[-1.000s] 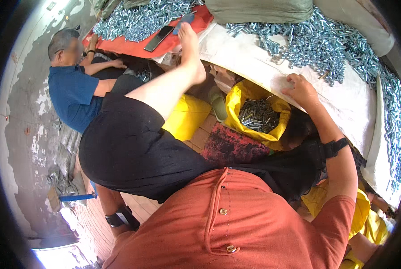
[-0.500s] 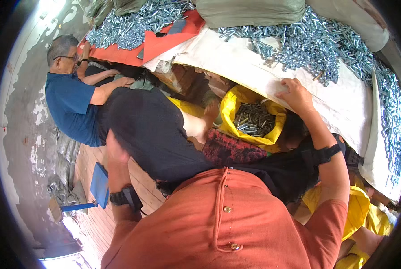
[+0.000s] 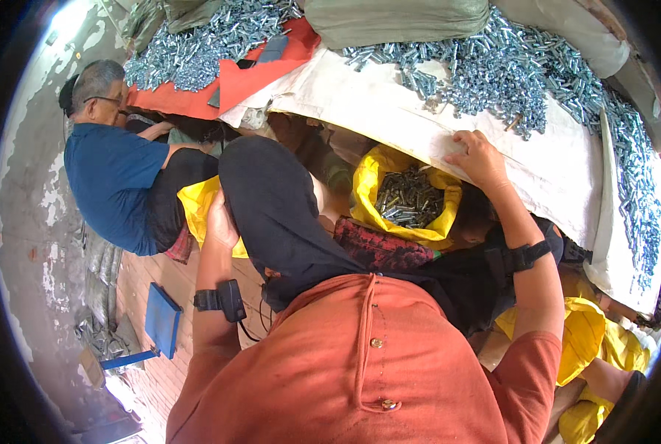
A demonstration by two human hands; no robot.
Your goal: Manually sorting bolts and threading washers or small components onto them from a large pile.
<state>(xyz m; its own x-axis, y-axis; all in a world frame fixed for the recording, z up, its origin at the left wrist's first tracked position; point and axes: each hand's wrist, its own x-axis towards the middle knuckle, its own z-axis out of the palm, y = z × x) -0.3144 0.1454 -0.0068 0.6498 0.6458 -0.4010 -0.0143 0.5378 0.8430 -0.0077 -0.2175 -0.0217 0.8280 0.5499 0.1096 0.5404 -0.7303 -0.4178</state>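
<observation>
My left hand (image 3: 223, 222) lies against the outer side of my raised left knee, in front of a yellow sack (image 3: 196, 207). Its fingers are mostly hidden, so I cannot tell whether it grips the sack. At the near edge of the table, my right hand (image 3: 484, 159) rests on the white cloth (image 3: 389, 107). Its fingers are bent, the thumb stands apart, and nothing shows between them. Just below that edge, left of my right hand, stands an open yellow sack (image 3: 363, 189) holding small metal parts (image 3: 410, 196).
Piles of shiny metal parts (image 3: 500, 74) cover the table's far side, beside a stuffed grey-green sack (image 3: 397, 18). A co-worker in a blue shirt (image 3: 112, 166) sits at left near a red cloth (image 3: 260, 78). A blue folding stool (image 3: 164, 318) stands behind; more yellow sacks (image 3: 585, 340) lie right.
My left knee has swung right and up, with my left hand moving up along it. The yellow sack behind it now shows. The co-worker has shifted slightly left; my right hand stays at the edge.
</observation>
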